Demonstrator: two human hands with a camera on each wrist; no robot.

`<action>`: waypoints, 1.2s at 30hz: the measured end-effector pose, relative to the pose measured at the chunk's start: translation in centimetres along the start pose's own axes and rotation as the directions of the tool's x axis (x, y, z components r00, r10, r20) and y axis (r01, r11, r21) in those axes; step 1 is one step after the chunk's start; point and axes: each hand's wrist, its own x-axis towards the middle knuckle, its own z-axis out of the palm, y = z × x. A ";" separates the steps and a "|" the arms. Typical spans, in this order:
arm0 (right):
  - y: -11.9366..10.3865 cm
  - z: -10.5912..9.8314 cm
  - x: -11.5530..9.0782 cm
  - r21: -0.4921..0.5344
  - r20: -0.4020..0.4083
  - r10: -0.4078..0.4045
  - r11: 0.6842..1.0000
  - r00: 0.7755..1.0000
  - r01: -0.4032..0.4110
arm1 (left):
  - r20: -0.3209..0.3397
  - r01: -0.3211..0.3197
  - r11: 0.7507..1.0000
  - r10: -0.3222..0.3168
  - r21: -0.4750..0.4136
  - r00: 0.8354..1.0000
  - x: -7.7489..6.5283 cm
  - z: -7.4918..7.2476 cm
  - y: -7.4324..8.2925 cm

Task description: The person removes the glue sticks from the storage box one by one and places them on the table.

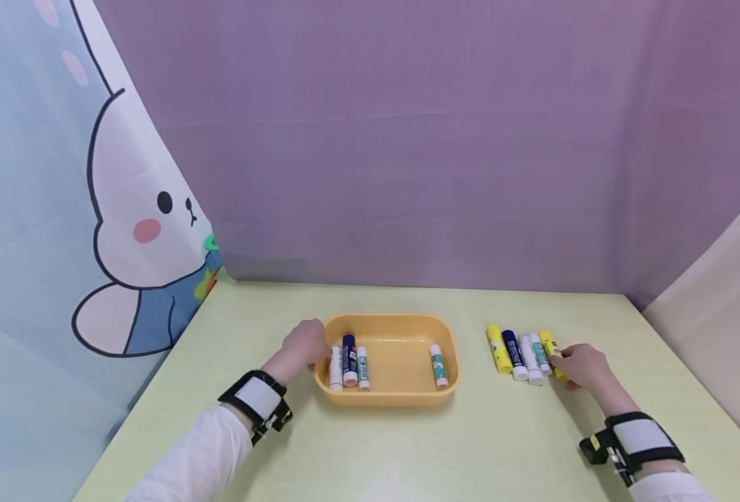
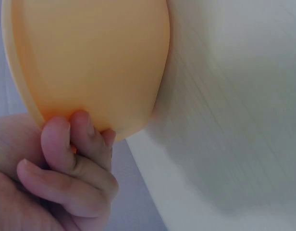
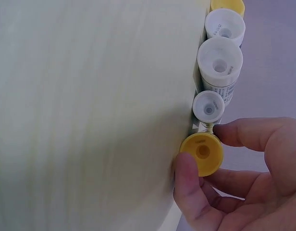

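My left hand (image 1: 307, 341) grips the left end of an orange-yellow tray (image 1: 401, 399); in the left wrist view its fingers (image 2: 66, 187) curl against the tray's outer wall (image 2: 104, 62). Inside the tray, a white glue stick (image 1: 335, 369), a navy one (image 1: 349, 361) and a small teal-and-white one (image 1: 363, 369) lie at the left. Another teal one (image 1: 439, 367) lies at the right. My right hand (image 1: 586, 368) pinches a yellow glue stick (image 3: 203, 154) at the right end of a row on the table. Its round yellow base faces the right wrist camera.
Beside the held stick lie a small teal-and-white glue stick (image 1: 540, 353), a white one (image 1: 530, 359), a navy one (image 1: 515, 354) and another yellow one (image 1: 499, 348). The pale table (image 1: 401, 453) ends at a purple cloth (image 1: 432, 153). A rabbit-print cloth (image 1: 43, 230) hangs left.
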 end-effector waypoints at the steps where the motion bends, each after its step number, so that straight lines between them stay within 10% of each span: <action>1: 0.0 0.0 0.0 0.002 -0.001 -0.001 1.000 1.000 0.001 | 0.000 -0.001 1.000 0.001 0.000 1.000 0.0 0.0 0.0; 36: -0.6 -0.8 -0.3 -0.043 -0.024 -0.061 0.997 0.998 0.060 | 0.002 0.005 1.000 -0.005 -0.011 1.000 -0.4 -0.2 0.1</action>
